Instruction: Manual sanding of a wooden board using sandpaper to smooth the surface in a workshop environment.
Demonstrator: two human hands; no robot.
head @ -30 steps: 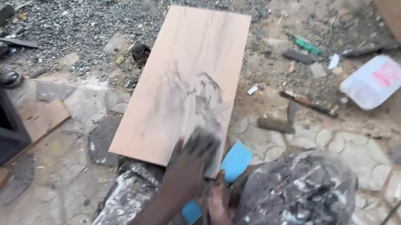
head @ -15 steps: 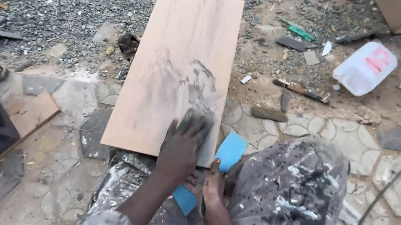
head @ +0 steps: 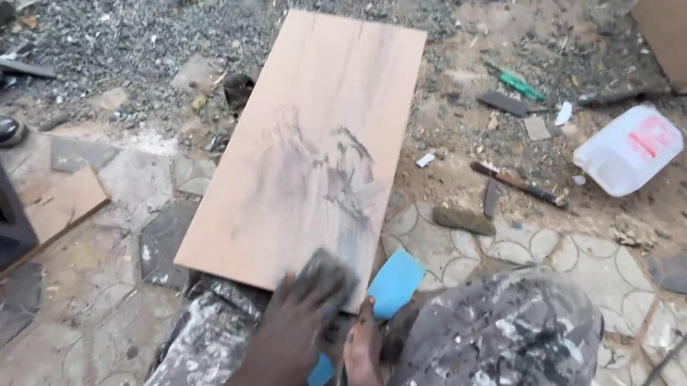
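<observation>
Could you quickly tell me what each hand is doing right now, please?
Left hand: pressed on the wooden board, holding a grey pad.
Right hand: resting by the blue sheet; grip cannot be told.

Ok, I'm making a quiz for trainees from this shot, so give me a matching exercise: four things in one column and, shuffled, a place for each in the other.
Things:
1. wooden board
2. white plastic jug
3. blue sheet
4. left hand

Places:
A. lying on its side on the dirt, far right
B. pressing a grey pad on the board's near edge
C. flat on the ground, running away from the person's knees
D. just right of the board's near corner, by the right hand

Pairs: 1-C, 2-A, 3-D, 4-B
</observation>
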